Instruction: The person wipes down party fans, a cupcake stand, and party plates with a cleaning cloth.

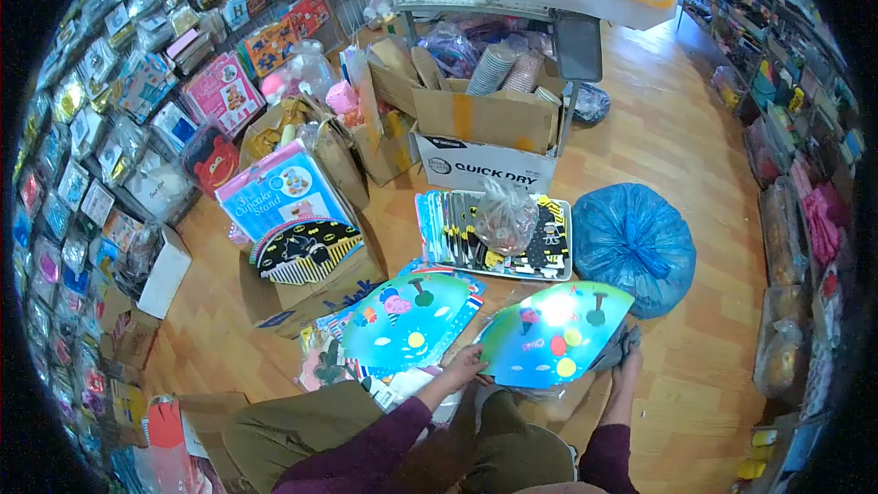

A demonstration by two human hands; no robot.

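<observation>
My left hand [465,368] pinches the left edge of a glossy fan-shaped card [521,348], printed in blue and green with balloons, a tree and a pink figure. By the card's right edge, my right hand [629,359] is closed on a bunched grey cloth [615,351], which touches or lies just behind the card. A similar fan-shaped card [375,334] rests on a pile to the left of my left hand. Clear plastic shows beneath the held card.
A white tray [569,265] of printed cards stands ahead, beside a tied blue plastic bag [633,252]. Cardboard boxes, including a QUICK DRY box [489,163] and one with a black fan-shaped piece [306,252], stand ahead and left. Packed shelves line both sides.
</observation>
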